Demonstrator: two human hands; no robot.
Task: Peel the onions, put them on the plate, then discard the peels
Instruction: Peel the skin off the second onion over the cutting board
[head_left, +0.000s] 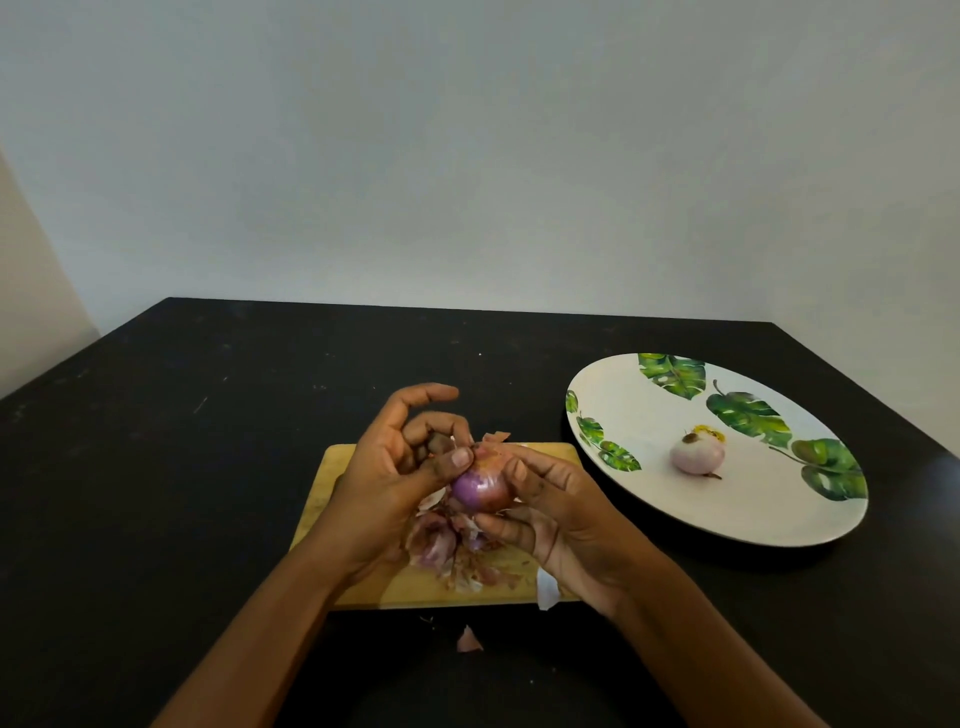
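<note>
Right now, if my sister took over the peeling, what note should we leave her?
Left hand: pinches the purple onion at its top, thumb on the skin.
Right hand: holds the same onion from the side, above the cutting board.
Done: one peeled onion lies on the plate.
Peels are heaped on the board; one scrap lies on the table.
Left: finish this onion, plate it, discard the peels.

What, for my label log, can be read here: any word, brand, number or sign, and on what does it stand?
There is no readable text anywhere in the picture.
plate: only painted green leaves, no lettering.
cutting board, held onion, peeled onion, table, wall: no words, numbers or signs.
</note>
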